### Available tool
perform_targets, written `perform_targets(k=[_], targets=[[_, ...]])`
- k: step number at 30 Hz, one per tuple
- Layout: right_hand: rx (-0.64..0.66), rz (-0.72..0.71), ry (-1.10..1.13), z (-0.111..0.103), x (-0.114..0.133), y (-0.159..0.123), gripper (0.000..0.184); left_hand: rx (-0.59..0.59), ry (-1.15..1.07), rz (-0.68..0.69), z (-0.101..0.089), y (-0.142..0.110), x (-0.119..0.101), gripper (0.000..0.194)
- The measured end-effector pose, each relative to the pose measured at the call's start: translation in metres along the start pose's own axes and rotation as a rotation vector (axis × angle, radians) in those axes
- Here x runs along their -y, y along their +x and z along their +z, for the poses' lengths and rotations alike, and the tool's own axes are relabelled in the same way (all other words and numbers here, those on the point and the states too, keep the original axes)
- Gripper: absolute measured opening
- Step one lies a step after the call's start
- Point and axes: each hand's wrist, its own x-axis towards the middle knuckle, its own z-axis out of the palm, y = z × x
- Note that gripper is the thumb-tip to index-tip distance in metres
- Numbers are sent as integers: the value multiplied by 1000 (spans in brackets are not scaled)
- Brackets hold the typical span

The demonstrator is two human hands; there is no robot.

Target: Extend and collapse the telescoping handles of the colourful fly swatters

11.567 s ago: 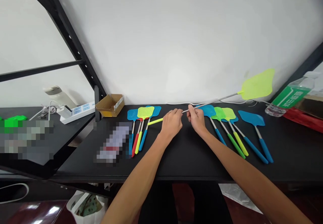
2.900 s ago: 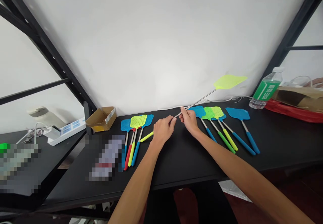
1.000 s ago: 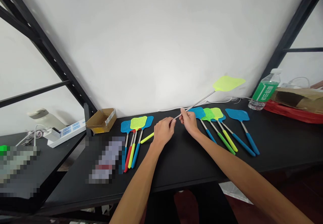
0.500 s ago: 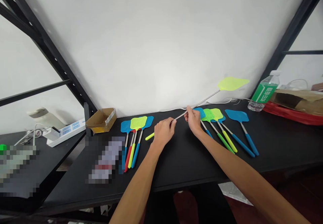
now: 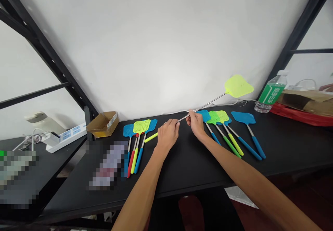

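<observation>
Both hands hold one yellow-green fly swatter (image 5: 238, 86) with a long, thin metal rod, slanting up to the right above the black table. My left hand (image 5: 168, 134) is closed around its lower end, and the yellow-green handle sticks out to the left. Further up, my right hand (image 5: 195, 122) is closed on the metal rod. Left of my hands lies a group of shorter fly swatters (image 5: 142, 126) in blue, red and yellow-green. Several more, including a green fly swatter (image 5: 213, 117), lie to the right, with a separate blue fly swatter (image 5: 244, 117) beside them.
An open cardboard box (image 5: 102, 124) sits at the table's back left, near a white power strip (image 5: 69, 136). A blurred package (image 5: 109, 167) lies in front. At right stand a green-labelled bottle (image 5: 272, 91) and a red bag (image 5: 299, 116). Black shelf posts rise on both sides.
The held swatter's yellow-green head has turned, so more of its flat face shows. My right hand has shifted slightly left, and more of the handle shows past my left hand.
</observation>
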Motion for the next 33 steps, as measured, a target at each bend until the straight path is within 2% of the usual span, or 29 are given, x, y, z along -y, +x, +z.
perform_targets(k=[15, 27, 33], targets=[[-8, -3, -32, 1, -2, 0, 60, 45, 8, -128, -5, 0, -1, 47], [54, -39, -61, 4, 5, -6, 63, -9, 3, -35, 1, 3, 4, 30], [40, -26, -44, 4, 3, -5, 61, 17, -33, -51, -2, 1, 2, 34]])
